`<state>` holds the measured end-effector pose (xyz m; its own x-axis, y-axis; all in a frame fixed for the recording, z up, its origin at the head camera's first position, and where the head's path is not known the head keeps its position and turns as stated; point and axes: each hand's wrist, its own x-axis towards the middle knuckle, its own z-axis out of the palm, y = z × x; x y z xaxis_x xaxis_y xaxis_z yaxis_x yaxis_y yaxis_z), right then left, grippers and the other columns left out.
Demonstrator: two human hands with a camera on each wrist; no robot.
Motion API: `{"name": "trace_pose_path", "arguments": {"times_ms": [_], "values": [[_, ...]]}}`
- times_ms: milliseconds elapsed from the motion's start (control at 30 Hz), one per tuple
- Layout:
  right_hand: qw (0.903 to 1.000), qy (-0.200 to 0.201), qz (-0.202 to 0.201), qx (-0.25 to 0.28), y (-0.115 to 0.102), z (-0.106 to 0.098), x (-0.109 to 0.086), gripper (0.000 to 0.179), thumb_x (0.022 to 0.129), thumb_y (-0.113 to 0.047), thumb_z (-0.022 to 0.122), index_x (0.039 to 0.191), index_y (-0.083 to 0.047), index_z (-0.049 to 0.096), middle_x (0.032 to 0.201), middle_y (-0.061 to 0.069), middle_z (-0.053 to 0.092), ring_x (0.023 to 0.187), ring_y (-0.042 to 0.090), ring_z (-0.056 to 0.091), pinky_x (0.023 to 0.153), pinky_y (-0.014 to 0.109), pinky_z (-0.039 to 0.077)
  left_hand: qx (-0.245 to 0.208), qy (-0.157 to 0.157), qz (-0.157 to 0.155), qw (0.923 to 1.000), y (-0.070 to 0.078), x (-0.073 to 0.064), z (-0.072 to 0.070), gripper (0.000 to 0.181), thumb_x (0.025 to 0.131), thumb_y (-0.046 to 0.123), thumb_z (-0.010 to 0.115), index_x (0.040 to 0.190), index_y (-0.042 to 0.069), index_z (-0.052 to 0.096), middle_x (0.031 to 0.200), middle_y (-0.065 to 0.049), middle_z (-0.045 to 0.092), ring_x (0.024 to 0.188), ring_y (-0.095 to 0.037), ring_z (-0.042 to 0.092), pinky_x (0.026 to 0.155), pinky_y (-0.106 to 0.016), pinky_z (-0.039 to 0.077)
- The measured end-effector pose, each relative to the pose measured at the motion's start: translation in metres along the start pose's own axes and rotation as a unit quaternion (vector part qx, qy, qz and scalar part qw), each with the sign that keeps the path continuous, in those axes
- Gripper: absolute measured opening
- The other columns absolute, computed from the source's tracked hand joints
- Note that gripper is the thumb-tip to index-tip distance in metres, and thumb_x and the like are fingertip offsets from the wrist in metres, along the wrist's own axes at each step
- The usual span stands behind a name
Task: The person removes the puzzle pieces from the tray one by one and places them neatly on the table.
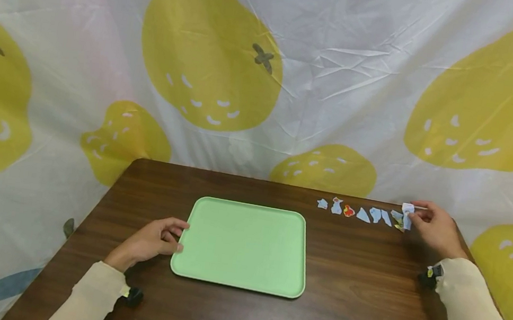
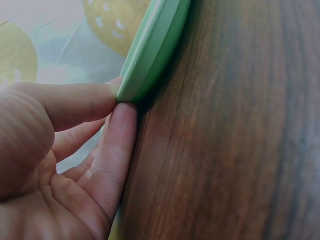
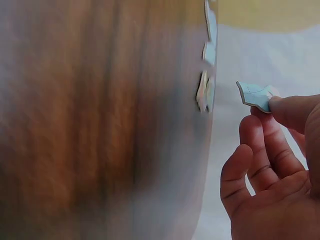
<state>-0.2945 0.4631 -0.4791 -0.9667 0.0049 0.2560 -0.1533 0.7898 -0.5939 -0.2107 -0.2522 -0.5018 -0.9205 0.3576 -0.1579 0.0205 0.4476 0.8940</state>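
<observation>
A light green tray point(image 1: 237, 287) lies flat on the table, its inside bare. My left hand point(image 1: 150, 240) is at the tray's left edge; in the left wrist view, its thumb and a finger point(image 2: 120, 130) pinch the rim point(image 2: 152, 55). At the far right corner of the table, my right hand point(image 1: 440, 230) pinches a flat, pale blue puzzle piece point(image 3: 254, 96) between thumb and fingers, raised off the tabletop. This piece has a jagged outline and a thin line on its face. Beside it, a row of similar pieces point(image 1: 362, 214) runs leftward along the back edge.
Among the row is a red and yellow piece point(image 1: 349, 211). The brown wooden table point(image 1: 344, 309) has a rounded back left corner. Behind it hangs a white cloth point(image 1: 342, 85) with yellow fruit prints.
</observation>
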Motion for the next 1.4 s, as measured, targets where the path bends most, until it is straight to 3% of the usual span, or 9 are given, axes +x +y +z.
{"name": "trace_pose_path", "arguments": {"times_ms": [233, 400, 600, 767, 933, 1000, 1100, 1400], "values": [[0.9998, -0.006, 0.015, -0.014, 0.024, -0.006, 0.013, 0.041, 0.103, -0.018, 0.066, 0.135, 0.008, 0.060, 0.106, 0.032, 0.073, 0.075, -0.012, 0.052, 0.064, 0.015, 0.043, -0.004, 0.000, -0.004, 1.0000, 0.000, 0.000, -0.001, 0.059, 0.094, 0.012, 0.080, 0.148, 0.004, 0.057, 0.126, -0.020, 0.056, 0.093, -0.024, 0.059, 0.077, -0.030, 0.052], [0.9995, -0.020, 0.001, -0.023, 0.037, -0.006, 0.013, 0.039, 0.101, -0.014, 0.067, 0.131, 0.011, 0.062, 0.101, 0.031, 0.075, 0.074, -0.015, 0.051, 0.065, 0.014, 0.042, -0.001, 0.000, -0.005, 1.0000, 0.000, -0.001, 0.000, 0.057, 0.095, 0.012, 0.080, 0.147, 0.004, 0.058, 0.126, -0.020, 0.056, 0.094, -0.024, 0.060, 0.077, -0.030, 0.053], [0.9987, -0.041, 0.005, -0.031, 0.038, -0.005, 0.010, 0.038, 0.101, -0.013, 0.068, 0.130, 0.012, 0.062, 0.103, 0.032, 0.075, 0.078, -0.013, 0.052, 0.067, 0.013, 0.042, 0.001, 0.002, -0.007, 1.0000, 0.001, 0.001, 0.001, 0.057, 0.094, 0.012, 0.081, 0.146, 0.004, 0.059, 0.126, -0.020, 0.057, 0.094, -0.024, 0.060, 0.077, -0.030, 0.054], [0.9971, -0.052, 0.027, -0.048, 0.038, -0.004, 0.009, 0.039, 0.102, -0.017, 0.068, 0.130, 0.010, 0.064, 0.105, 0.030, 0.075, 0.081, 0.005, 0.063, 0.069, 0.021, 0.046, -0.001, 0.001, 0.000, 1.0000, -0.001, 0.002, 0.003, 0.057, 0.094, 0.012, 0.081, 0.145, 0.003, 0.059, 0.124, -0.020, 0.058, 0.093, -0.023, 0.061, 0.076, -0.029, 0.054], [0.9957, -0.046, 0.041, -0.069, 0.040, -0.003, 0.007, 0.040, 0.104, -0.023, 0.066, 0.132, 0.006, 0.065, 0.110, 0.031, 0.075, 0.097, 0.043, 0.070, 0.077, 0.038, 0.048, -0.002, -0.003, 0.001, 1.0000, -0.002, 0.002, 0.004, 0.057, 0.094, 0.013, 0.080, 0.147, 0.004, 0.058, 0.126, -0.020, 0.057, 0.094, -0.023, 0.060, 0.077, -0.029, 0.055], [0.9957, -0.043, 0.043, -0.069, 0.040, -0.002, 0.006, 0.040, 0.104, -0.024, 0.065, 0.131, 0.005, 0.066, 0.110, 0.032, 0.074, 0.100, 0.048, 0.068, 0.078, 0.043, 0.048, -0.001, -0.003, 0.002, 1.0000, -0.003, 0.002, 0.004, 0.058, 0.094, 0.014, 0.080, 0.147, 0.004, 0.058, 0.126, -0.020, 0.057, 0.094, -0.023, 0.060, 0.077, -0.028, 0.055], [0.9962, -0.035, 0.043, -0.068, 0.038, -0.002, 0.007, 0.037, 0.105, -0.024, 0.065, 0.128, 0.004, 0.067, 0.107, 0.030, 0.074, 0.093, 0.040, 0.069, 0.076, 0.042, 0.048, 0.001, 0.001, 0.004, 1.0000, -0.003, 0.002, 0.003, 0.057, 0.094, 0.013, 0.081, 0.146, 0.003, 0.059, 0.125, -0.020, 0.058, 0.093, -0.023, 0.061, 0.077, -0.028, 0.054], [0.9994, -0.007, 0.022, -0.027, 0.026, 0.001, 0.002, 0.034, 0.104, -0.019, 0.067, 0.127, 0.006, 0.068, 0.109, 0.030, 0.073, 0.079, -0.012, 0.051, 0.069, 0.016, 0.042, 0.003, 0.006, 0.004, 1.0000, -0.002, 0.002, 0.001, 0.057, 0.093, 0.011, 0.082, 0.144, 0.001, 0.060, 0.122, -0.020, 0.058, 0.092, -0.022, 0.061, 0.077, -0.027, 0.054]]}}
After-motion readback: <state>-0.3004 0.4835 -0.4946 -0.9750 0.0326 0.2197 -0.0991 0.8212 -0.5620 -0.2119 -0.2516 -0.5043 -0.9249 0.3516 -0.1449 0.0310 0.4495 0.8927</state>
